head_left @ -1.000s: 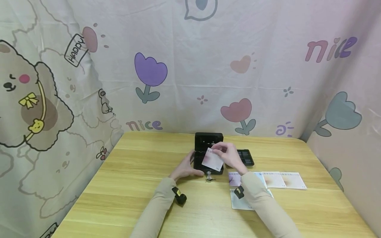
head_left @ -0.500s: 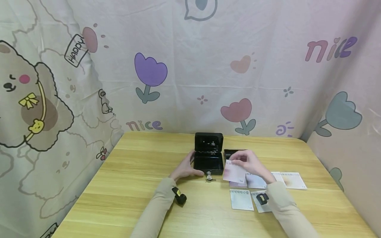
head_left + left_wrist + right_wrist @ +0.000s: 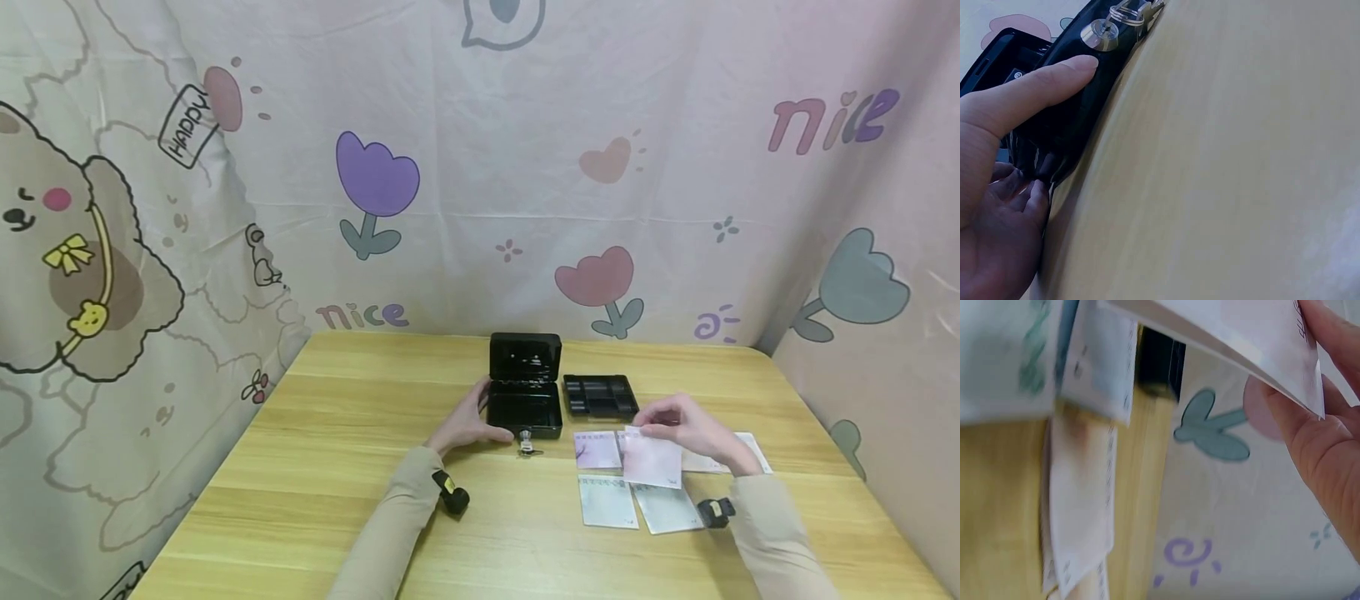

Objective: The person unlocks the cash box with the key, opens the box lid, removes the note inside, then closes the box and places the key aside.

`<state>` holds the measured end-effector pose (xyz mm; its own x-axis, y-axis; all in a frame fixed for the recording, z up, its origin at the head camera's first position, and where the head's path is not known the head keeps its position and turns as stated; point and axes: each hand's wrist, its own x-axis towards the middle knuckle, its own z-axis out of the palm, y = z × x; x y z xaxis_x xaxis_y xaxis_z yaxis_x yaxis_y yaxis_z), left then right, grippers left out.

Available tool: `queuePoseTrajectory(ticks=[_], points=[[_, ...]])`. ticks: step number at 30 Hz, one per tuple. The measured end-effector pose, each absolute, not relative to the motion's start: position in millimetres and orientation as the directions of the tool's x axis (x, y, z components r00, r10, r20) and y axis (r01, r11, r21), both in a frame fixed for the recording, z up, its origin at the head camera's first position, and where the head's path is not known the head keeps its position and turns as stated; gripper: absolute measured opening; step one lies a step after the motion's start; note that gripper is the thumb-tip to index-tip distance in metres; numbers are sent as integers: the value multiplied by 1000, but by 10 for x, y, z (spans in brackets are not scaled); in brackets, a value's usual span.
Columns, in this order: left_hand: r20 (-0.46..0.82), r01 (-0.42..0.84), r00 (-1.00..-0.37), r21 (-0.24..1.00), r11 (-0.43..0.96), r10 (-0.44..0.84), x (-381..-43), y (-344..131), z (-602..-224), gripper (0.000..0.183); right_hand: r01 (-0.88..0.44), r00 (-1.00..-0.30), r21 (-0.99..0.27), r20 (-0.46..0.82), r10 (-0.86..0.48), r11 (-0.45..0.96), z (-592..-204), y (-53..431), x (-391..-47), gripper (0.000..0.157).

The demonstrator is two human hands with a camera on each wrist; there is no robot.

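Note:
In the head view my left hand (image 3: pixel 467 423) grips the left front corner of an open black cash box (image 3: pixel 543 433). Its thumb lies along the front beside the lock, seen close up in the left wrist view, with its fingers at the side. A small bunch of keys (image 3: pixel 528 449) hangs from that lock. My right hand (image 3: pixel 690 429) pinches the top edge of a pink-and-white note pad (image 3: pixel 652 462), held over other pads. The right wrist view shows this pad (image 3: pixel 1235 331) between thumb and fingers, its thin layered edge visible.
Right of the box lies a black compartment tray (image 3: pixel 600 416). Below the tray are a lavender pad (image 3: pixel 596 450), two pale green pads (image 3: pixel 609 502), and beige pads (image 3: pixel 754 450) partly behind the right hand. A patterned curtain (image 3: pixel 450 275) backs the wooden table (image 3: pixel 337 400).
My right hand has carried the pink pad out of the box and rightward, over the laid-out pads. The tray is uncovered again. The left hand stays on the box.

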<state>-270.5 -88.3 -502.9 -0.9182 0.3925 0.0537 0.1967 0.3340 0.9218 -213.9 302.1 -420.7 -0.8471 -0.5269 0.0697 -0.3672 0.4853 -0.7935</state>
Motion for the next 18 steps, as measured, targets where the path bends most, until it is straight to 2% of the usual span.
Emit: queuePoseTrajectory(ticks=[18], points=[[35, 182, -918, 922, 341, 395, -2708, -890, -5027, 125, -378, -851, -750, 51, -523, 542, -4330, 3677, -2027, 12]])
